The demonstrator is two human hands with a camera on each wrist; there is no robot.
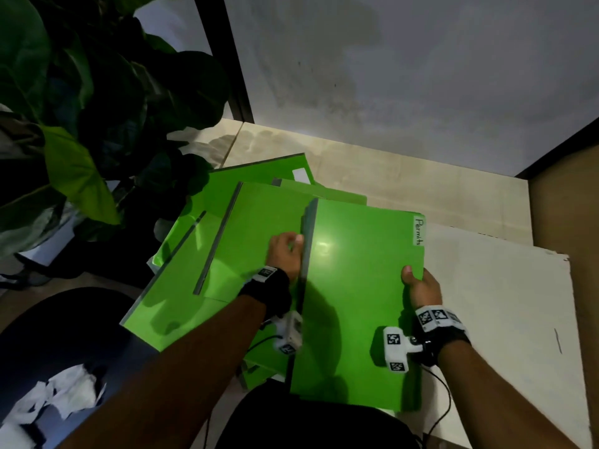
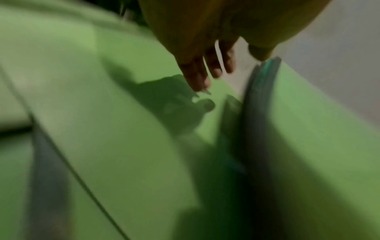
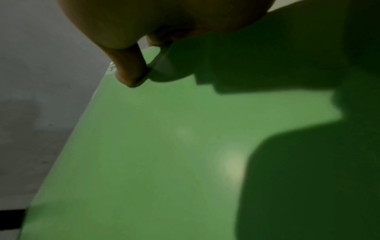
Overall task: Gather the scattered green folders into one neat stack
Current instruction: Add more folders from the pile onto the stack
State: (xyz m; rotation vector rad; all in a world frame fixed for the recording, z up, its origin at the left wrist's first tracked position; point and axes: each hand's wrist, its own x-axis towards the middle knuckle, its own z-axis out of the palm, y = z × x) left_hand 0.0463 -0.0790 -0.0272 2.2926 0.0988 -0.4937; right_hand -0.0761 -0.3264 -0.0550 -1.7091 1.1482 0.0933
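Several green folders lie overlapped on the pale floor. The topmost, labelled "Permits" (image 1: 356,286), is tilted up off the others. My right hand (image 1: 421,286) pinches its right edge, thumb (image 3: 127,71) on top of the cover (image 3: 154,146) and fingers hidden beneath. My left hand (image 1: 287,251) sits against its grey spine edge (image 2: 263,81), fingers (image 2: 197,78) fairly straight and pointing down at the folder below (image 2: 123,113). The thumb touches the top of the spine. Other folders fan out to the left (image 1: 168,286) and behind (image 1: 259,170).
A large leafy plant (image 1: 81,124) crowds the left side. A white board (image 1: 502,303) lies on the floor at the right, with a brown panel (image 1: 567,222) beyond it. A grey wall (image 1: 389,59) stands behind. Crumpled white paper (image 1: 58,396) lies at lower left.
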